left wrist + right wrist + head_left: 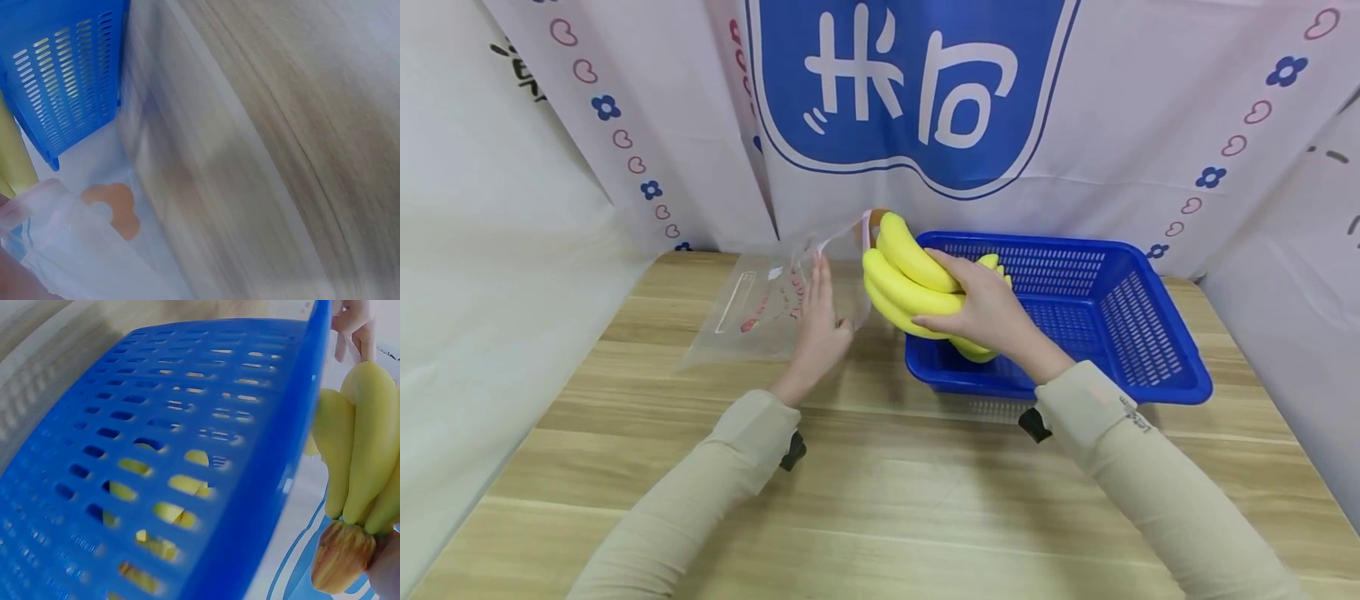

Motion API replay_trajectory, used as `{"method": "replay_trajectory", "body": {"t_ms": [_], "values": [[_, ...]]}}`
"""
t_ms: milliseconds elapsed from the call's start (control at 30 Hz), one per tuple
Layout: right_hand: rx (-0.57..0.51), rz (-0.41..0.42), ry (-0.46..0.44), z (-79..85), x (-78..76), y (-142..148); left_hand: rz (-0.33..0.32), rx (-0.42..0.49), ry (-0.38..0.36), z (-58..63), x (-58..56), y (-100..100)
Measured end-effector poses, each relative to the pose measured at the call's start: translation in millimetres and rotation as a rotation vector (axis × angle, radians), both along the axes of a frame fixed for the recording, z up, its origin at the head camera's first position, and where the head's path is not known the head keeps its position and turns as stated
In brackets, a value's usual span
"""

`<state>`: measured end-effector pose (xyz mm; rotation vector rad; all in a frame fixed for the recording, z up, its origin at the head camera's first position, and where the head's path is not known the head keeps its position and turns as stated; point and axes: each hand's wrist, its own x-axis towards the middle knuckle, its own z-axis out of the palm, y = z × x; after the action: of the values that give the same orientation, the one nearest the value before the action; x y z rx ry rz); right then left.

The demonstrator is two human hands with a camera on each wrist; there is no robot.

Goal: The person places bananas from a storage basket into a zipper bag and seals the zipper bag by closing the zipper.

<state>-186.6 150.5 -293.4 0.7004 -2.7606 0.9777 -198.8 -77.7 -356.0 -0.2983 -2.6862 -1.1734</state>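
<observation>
My right hand [988, 304] grips a bunch of yellow bananas [906, 287] above the left rim of a blue plastic basket [1150, 333]. In the right wrist view the brown stem end of the bananas [369, 444] faces that hand. The bunch tips point left, at the mouth of a clear plastic bag [760, 308] with pink print. My left hand [822, 321] is at the bag's mouth, fingers straight along its edge and thumb apart. The bag's pinkish rim [37, 194] shows beside the fingers in the left wrist view. More yellow bananas [992, 263] show in the basket, partly hidden by my right hand.
The basket stands on a wood-grain table [865, 500], near the back. Behind it hangs a white cloth [1112, 125] with a blue emblem and printed flowers. White sheets close off both sides.
</observation>
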Motion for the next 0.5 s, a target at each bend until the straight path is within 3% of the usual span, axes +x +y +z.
{"method": "replay_trajectory", "body": {"t_ms": [233,500], "values": [[-0.035,0.055,-0.014,-0.1,-5.6,-8.5,-0.014,-0.005,0.007,-0.5,1.5,-1.3],[0.067,0.067,0.012,3.1,-12.1,-15.5,-0.026,0.073,0.019,5.3,0.9,-2.6]]}}
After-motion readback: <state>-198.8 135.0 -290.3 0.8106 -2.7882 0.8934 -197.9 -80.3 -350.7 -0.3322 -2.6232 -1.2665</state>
